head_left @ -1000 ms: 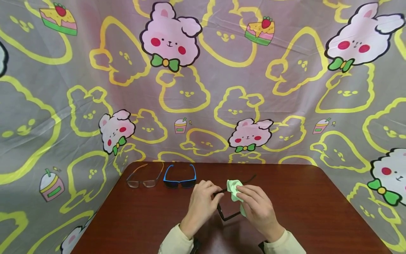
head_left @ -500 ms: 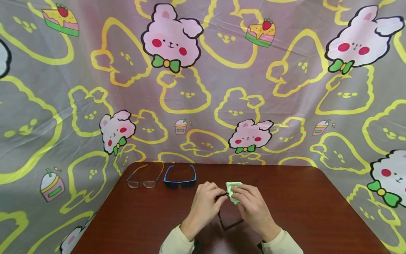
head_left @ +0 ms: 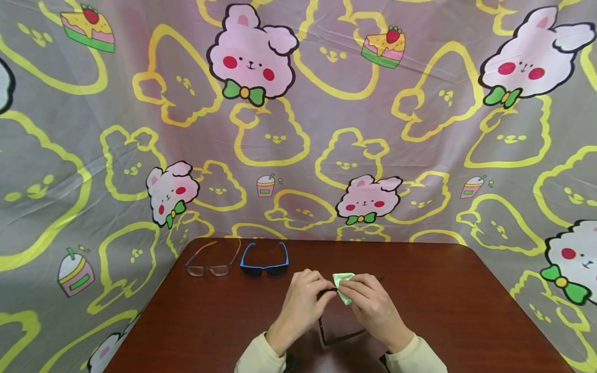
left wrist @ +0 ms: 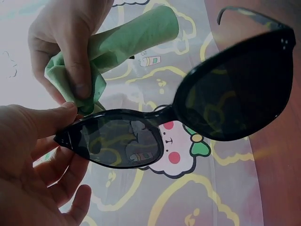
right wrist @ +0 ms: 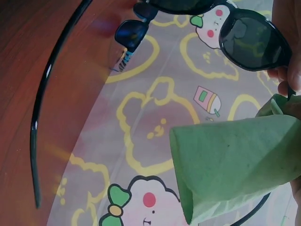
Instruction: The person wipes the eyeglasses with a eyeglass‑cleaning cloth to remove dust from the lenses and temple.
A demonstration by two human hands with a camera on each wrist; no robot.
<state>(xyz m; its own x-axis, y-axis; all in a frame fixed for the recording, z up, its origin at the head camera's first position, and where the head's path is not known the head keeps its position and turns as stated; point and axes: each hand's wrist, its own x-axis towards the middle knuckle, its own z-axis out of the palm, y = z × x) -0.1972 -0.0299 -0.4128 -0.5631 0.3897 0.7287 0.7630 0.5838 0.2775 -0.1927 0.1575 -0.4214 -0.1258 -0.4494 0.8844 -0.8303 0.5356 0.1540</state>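
Observation:
Black sunglasses (left wrist: 240, 84) with dark lenses are held up over the table, tilted, in front of the person. The left hand (head_left: 303, 300) pinches them between thumb and fingers at one outer corner of the frame, by the hinge. The right hand (head_left: 378, 313) grips a pale green cloth (right wrist: 235, 160), bunched around the near end of one temple arm, right beside the left thumb. The cloth hides most of that arm. In the right wrist view the other temple arm (right wrist: 35, 122) sticks out unfolded. Both lenses show uncovered in the left wrist view.
On the brown table (head_left: 210, 321), at the back left, lie eyeglasses (head_left: 208, 270) with clear lenses and orange-tinted arms. Beside them are blue-framed sunglasses (head_left: 264, 270) with unfolded arms. A patterned curtain (head_left: 289, 155) encloses the table's back and sides.
Both hands have come slightly lower and closer together. The sunglasses have tilted, with their lower part shifting toward the person. The cloth has moved a little down, still in the right hand.

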